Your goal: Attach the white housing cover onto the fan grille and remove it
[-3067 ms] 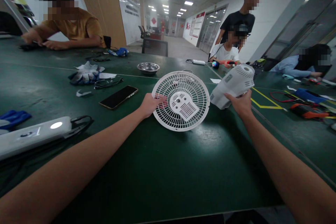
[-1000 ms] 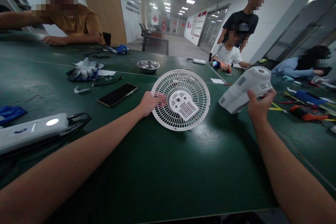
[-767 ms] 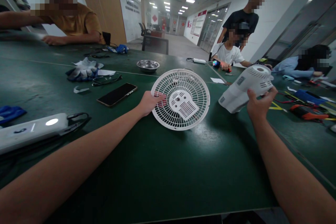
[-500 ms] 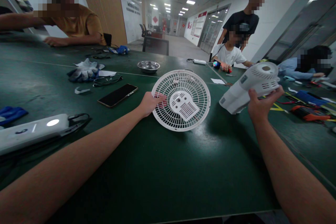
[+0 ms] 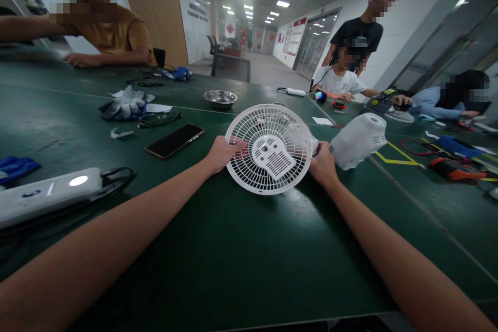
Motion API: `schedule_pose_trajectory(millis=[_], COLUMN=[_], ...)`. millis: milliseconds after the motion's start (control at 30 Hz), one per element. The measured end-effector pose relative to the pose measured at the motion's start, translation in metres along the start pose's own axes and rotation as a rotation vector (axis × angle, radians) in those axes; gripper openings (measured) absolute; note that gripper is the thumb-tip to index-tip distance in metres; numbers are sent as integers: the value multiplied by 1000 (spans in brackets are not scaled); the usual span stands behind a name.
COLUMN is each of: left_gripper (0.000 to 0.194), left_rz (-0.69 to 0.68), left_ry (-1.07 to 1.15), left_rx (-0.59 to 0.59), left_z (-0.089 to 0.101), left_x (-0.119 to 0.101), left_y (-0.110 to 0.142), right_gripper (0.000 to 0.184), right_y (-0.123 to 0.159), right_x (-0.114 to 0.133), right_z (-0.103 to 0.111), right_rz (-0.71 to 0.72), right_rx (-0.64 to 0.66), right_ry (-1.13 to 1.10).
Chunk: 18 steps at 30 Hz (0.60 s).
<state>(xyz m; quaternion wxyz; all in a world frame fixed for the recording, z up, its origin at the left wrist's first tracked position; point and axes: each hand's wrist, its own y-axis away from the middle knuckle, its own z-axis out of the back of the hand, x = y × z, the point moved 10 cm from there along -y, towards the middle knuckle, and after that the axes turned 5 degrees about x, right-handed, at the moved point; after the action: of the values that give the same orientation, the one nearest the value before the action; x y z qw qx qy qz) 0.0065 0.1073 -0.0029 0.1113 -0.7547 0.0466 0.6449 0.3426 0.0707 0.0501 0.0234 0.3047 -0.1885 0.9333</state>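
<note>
My left hand (image 5: 223, 154) is closed on the left rim of a round white fan grille (image 5: 272, 158), its thumb lying over the bars. The grille is tilted up, its slotted centre plate towards me. At the right rim, my right hand (image 5: 324, 163) has its fingers curled round a white plastic part (image 5: 314, 144), largely hidden behind the grille. Just right of that hand, a white plastic fan housing (image 5: 360, 140) leans at an angle, vents at its upper end. Whether it joins the part in my fingers I cannot tell.
On the green table (image 5: 218, 259) lie a black phone (image 5: 175, 140), work gloves (image 5: 126, 104), a steel bowl (image 5: 220, 97) and a white device with a cable (image 5: 50, 194). An orange-and-black tool (image 5: 455, 168) is at right. Other people sit and stand across the table.
My right hand has moved left from the housing's vented end to the grille's right rim. The housing is lower and turned. My left hand and the grille stay put. A co-worker's hand left the red tool.
</note>
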Motion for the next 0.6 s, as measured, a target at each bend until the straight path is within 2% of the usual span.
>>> schedule_pose_trajectory(millis=[100, 200, 333, 400, 433, 500, 567, 600], left_gripper=[14, 13, 13, 13, 13, 13, 16, 17], left_rz=[-1, 5, -8, -23, -38, -83, -138, -164], left_ry=[16, -1, -18, -35, -47, -77, -118, -137], left_rx=[12, 17, -6, -28, -38, -61, -87, -99], left_z=[0, -1, -1, -1, -1, 0, 1, 2], left_x=[-1, -2, -6, -9, -12, -18, -25, -28], left_y=[0, 1, 5, 7, 9, 11, 14, 14], right_gripper=[69, 66, 65, 54, 48, 46, 50, 51], right_y=[-2, -4, 3, 12, 18, 33, 53, 59], right_x=[-5, -5, 16, 26, 30, 43, 64, 72], right_z=[-26, -31, -4, 3, -2, -33, -61, -68], right_rz=[-78, -38, 142, 172, 147, 52, -1, -4], right_rx=[143, 154, -41, -49, 11, 289, 529, 580], right_ry=[176, 275, 38, -203, -351, -672, -863, -917])
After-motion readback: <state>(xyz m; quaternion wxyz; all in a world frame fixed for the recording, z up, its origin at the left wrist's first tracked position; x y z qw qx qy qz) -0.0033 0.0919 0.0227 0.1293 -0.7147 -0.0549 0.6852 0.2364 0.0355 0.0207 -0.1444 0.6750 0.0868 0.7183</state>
